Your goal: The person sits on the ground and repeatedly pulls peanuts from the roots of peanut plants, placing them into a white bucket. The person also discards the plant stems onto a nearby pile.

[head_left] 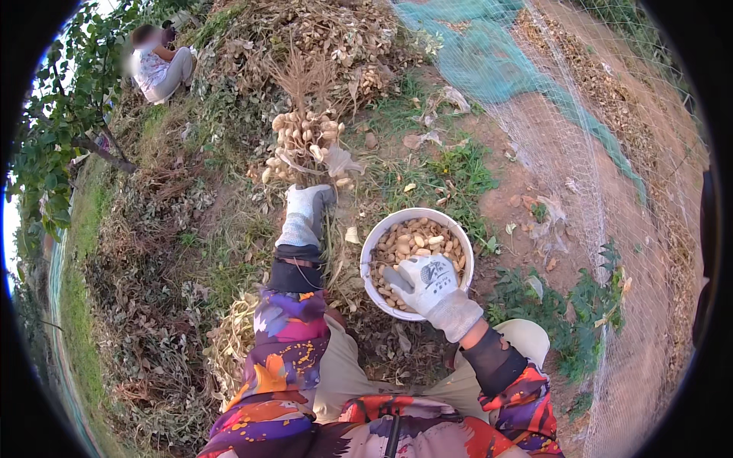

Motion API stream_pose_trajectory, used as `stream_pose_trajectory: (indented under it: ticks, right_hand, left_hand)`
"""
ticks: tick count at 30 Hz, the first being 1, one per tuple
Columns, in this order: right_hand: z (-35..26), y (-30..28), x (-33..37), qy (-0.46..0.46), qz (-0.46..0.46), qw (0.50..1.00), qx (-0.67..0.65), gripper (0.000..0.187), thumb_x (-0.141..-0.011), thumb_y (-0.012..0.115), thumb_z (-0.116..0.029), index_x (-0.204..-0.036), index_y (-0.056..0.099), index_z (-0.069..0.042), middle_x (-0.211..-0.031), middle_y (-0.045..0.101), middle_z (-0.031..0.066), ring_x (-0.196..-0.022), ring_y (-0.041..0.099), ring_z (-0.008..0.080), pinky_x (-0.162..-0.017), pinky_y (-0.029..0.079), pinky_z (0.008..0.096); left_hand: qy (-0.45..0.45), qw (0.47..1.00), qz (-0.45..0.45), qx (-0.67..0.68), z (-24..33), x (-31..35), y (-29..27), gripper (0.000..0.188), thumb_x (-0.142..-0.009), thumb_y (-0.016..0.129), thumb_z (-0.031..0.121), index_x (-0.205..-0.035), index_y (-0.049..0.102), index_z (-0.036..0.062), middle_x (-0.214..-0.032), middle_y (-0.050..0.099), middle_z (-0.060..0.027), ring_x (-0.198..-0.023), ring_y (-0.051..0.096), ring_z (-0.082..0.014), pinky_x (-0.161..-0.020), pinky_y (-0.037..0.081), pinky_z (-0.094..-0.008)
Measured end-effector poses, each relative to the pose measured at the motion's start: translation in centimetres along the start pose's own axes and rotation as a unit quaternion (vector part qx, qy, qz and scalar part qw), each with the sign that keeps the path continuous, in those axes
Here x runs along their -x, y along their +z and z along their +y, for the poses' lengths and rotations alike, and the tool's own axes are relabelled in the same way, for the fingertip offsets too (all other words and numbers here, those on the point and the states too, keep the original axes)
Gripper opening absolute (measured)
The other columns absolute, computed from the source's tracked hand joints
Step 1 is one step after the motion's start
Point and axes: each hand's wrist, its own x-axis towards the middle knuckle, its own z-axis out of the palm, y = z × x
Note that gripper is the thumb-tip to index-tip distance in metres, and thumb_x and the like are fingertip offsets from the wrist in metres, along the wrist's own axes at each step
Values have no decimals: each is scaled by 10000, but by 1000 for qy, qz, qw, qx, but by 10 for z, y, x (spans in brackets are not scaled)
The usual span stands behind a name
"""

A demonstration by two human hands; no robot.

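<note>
My left hand (pixel 307 214), in a white and grey work glove, is closed at the base of a bunch of dried peanut plant (pixel 305 136). Pale pods cluster just beyond the fist, and thin brown strands fan out farther up. A torn scrap of clear plastic film (pixel 340 161) hangs beside the pods. On the right, a round white bucket (pixel 367 284) holds many loose peanuts (pixel 418 233). My right hand (pixel 431 284), gloved the same way, lies over the peanuts inside it. Its visible fingers are spread and seem to hold nothing; part of them is hidden.
A big heap of dried peanut plants (pixel 252 46) rises ahead. Teal netting (pixel 489 53) and pale mesh (pixel 588 191) run along the right. Green weeds (pixel 561 305) grow beside the bucket. Another person (pixel 160 67) sits at the far left near a leafy tree (pixel 65 114).
</note>
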Motion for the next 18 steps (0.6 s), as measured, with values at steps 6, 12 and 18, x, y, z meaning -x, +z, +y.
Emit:
stream_pose_trajectory:
  ticks: [6, 12, 18]
  right_hand:
    - [-2, 24, -4, 61, -7, 985, 163, 495, -745, 637, -403, -1101, 542, -73, -956, 569, 141, -912, 568, 279, -821, 441, 381]
    - [-54, 50, -4, 183, -225, 826, -483, 425, -807, 606, -434, -914, 583, -23, -810, 596, 93, -742, 570, 183, -629, 460, 291]
    - [-63, 61, 0, -62, -123, 942, -306, 205, -794, 564, -282, -802, 527, -80, -724, 536, 39, -642, 566, 175, -551, 440, 319]
  left_hand:
    - [18, 1000, 9, 6, -1, -11, -54, 85, -638, 555, 13, -582, 506, 54, -557, 476, 3, -482, 439, -118, -446, 339, -277]
    - [-2, 997, -54, 59, 11, 7, -28, 97, -675, 469, 7, -632, 554, 27, -620, 504, -19, -538, 562, -178, -523, 543, -336]
    - [3, 997, -59, 58, 7, -6, -45, 126, -705, 460, 36, -735, 571, -12, -690, 550, -41, -609, 621, -216, -579, 566, -341]
